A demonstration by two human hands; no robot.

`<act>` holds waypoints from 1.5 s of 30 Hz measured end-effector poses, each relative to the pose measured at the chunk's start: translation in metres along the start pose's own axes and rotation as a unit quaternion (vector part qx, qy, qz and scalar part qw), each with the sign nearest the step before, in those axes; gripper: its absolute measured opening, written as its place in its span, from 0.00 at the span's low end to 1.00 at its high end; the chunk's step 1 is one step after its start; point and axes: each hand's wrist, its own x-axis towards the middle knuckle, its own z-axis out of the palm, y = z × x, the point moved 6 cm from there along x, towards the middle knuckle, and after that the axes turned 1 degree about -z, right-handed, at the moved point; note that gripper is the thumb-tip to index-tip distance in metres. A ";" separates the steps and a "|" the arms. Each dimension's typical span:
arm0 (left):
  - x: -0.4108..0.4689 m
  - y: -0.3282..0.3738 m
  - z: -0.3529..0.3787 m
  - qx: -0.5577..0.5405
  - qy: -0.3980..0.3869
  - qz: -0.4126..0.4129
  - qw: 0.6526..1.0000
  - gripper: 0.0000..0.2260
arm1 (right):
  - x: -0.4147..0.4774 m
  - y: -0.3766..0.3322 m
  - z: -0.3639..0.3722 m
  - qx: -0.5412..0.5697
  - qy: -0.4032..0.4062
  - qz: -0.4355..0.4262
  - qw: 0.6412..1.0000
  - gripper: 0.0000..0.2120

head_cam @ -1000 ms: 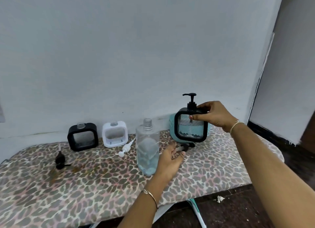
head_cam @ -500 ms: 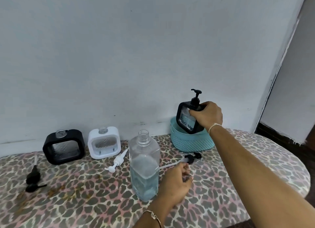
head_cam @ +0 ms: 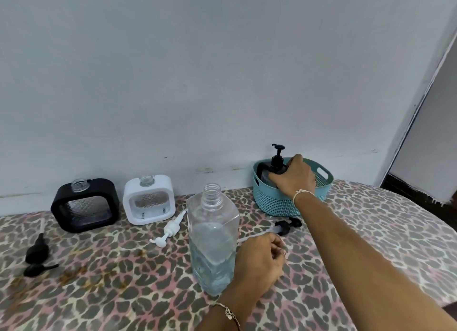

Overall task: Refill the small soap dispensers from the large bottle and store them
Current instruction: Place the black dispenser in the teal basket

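Right hand [head_cam: 293, 180] grips the pump-topped black dispenser [head_cam: 265, 173] upright in the teal basket [head_cam: 277, 204]. Left hand [head_cam: 259, 261], curled beside the large bottle [head_cam: 212, 231], meets the tube of the nearest loose pump [head_cam: 286, 225]; grip unclear.
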 end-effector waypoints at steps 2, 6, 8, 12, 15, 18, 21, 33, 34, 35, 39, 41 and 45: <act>0.001 0.000 0.001 0.004 0.003 0.001 1.000 0.07 | 0.001 -0.001 0.000 -0.008 -0.007 -0.005 1.000 0.33; 0.001 0.001 0.000 0.005 0.002 -0.007 1.000 0.08 | -0.001 -0.005 0.001 -0.057 -0.041 -0.015 0.997 0.34; 0.000 0.002 -0.001 0.007 -0.002 -0.008 1.000 0.07 | -0.003 -0.006 0.000 -0.062 -0.048 -0.018 0.997 0.33; -0.003 0.004 -0.003 0.001 -0.003 -0.009 1.000 0.07 | -0.007 -0.007 -0.006 -0.057 -0.059 -0.034 0.996 0.31; -0.006 0.007 -0.002 -0.013 -0.020 -0.013 1.000 0.08 | -0.016 -0.006 -0.014 -0.053 -0.054 -0.047 0.996 0.28; -0.010 0.011 -0.001 -0.026 -0.039 -0.011 0.999 0.11 | -0.030 -0.006 -0.026 -0.047 -0.025 -0.056 0.997 0.23; -0.022 0.018 0.000 -0.037 -0.059 0.000 0.998 0.14 | -0.049 -0.006 -0.041 -0.036 0.007 -0.063 0.997 0.18; -0.117 -0.006 -0.057 -0.173 -0.008 0.002 0.985 0.13 | -0.191 0.000 -0.040 0.017 0.027 -0.060 0.998 0.14; -0.124 -0.013 -0.064 -0.177 0.004 -0.005 0.984 0.13 | -0.205 -0.001 -0.038 0.028 0.030 -0.060 0.997 0.13; -0.133 -0.020 -0.073 -0.180 0.019 -0.011 0.984 0.12 | -0.220 -0.004 -0.036 0.042 0.032 -0.065 0.996 0.13; -0.163 -0.048 -0.109 -0.188 0.073 -0.047 0.978 0.07 | -0.273 -0.025 -0.025 0.078 0.035 -0.108 0.990 0.12; -0.175 -0.062 -0.128 -0.191 0.097 -0.062 0.975 0.07 | -0.292 -0.043 -0.018 0.097 0.029 -0.142 0.985 0.14; -0.188 -0.092 -0.163 -0.179 0.147 -0.092 0.969 0.08 | -0.308 -0.087 0.003 0.070 -0.024 -0.191 0.979 0.13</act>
